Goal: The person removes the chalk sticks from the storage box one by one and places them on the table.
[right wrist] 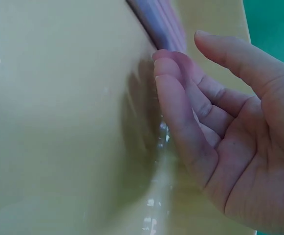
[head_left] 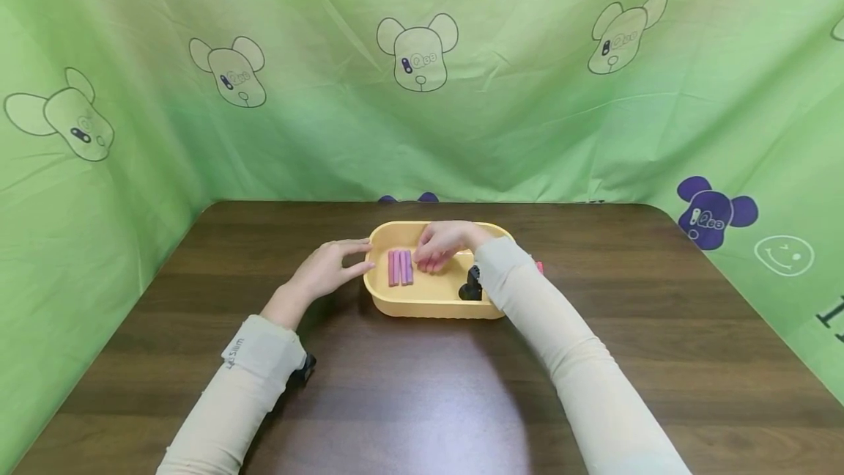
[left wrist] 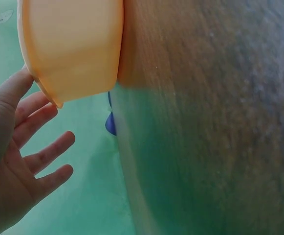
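A yellow oval plastic basin stands on the table. Inside its left half lies a row of several pink and purple sticks, side by side. Thumb and fingertips of my left hand touch the basin's left rim; in the left wrist view its other fingers are spread and relaxed. Reaching into the basin, my right hand is just right of the row. The right wrist view has its fingers loosely bent, thumb apart, nothing visible between them. The sticks appear blurred beyond its fingertips.
A small red-pink thing shows at the right of the basin, mostly hidden by the right sleeve. The dark wood table extends around the basin. A green printed curtain hangs behind and at both sides.
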Demonstrator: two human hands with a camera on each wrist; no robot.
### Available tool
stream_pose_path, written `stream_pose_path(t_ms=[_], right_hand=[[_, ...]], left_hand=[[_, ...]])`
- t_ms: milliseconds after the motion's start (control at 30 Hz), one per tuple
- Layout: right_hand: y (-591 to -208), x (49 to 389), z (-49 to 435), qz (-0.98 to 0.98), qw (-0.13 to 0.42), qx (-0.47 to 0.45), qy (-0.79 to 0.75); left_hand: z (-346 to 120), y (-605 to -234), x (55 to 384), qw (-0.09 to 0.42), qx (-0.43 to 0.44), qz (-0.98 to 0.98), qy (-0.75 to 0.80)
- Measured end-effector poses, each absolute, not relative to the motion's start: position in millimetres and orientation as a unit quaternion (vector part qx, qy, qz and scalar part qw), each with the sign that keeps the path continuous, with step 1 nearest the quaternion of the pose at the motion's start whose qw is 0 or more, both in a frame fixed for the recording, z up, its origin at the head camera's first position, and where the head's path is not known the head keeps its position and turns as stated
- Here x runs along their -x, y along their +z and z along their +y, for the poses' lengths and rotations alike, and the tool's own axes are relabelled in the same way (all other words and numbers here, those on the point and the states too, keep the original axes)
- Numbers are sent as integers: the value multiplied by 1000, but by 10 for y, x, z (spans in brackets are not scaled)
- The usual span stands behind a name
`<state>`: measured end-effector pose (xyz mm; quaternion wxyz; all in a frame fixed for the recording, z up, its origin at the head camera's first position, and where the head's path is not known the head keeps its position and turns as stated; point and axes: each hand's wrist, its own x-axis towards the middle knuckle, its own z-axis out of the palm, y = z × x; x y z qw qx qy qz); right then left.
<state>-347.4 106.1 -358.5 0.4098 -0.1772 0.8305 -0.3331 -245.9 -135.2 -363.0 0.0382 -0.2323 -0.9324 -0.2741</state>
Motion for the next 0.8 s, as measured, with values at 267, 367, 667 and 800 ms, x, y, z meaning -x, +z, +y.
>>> stream_pose_path(t_ms=[267, 367, 667, 800], right_hand=[[-3659, 3466, 969, 834, 415, 157, -327], [-3658, 3455, 944, 836, 414, 148, -328], [-3644, 3428, 896, 849, 402, 136, -316], [-3660, 3419, 876, 855, 394, 133, -310]], left_hand=[[-1349, -3634, 2461, 38, 233, -931, -277], [-1347, -3637, 2463, 38, 232, -931, -278], [-1342, -3631, 2461, 33, 228, -933, -278], [-1338, -3627, 2452, 33, 227, -932, -281]])
